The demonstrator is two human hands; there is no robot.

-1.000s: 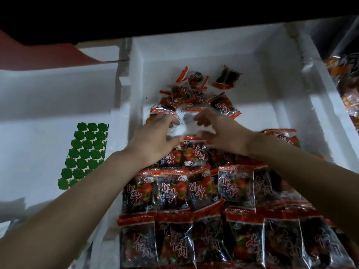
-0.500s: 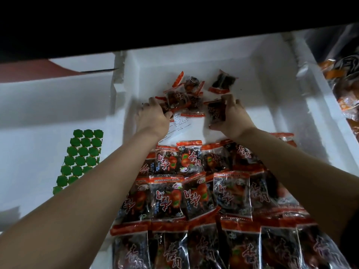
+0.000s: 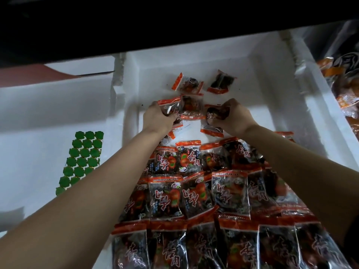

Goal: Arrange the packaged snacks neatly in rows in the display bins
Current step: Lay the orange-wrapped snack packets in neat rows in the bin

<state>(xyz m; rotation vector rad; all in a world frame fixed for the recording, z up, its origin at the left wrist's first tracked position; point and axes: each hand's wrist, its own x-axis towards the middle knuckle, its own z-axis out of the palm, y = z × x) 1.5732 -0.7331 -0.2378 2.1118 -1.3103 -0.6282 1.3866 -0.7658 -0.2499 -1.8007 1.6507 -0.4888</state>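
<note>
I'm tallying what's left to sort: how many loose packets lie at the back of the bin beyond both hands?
2: one orange-ended packet at back centre, one dark packet just right of it. Others near the left hand and right hand are partly hidden.

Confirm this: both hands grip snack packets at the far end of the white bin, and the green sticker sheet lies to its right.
Wrong on one point: the head view shows the green sticker sheet left of the white bin. The left hand and right hand do grip snack packets at its far end.
</note>
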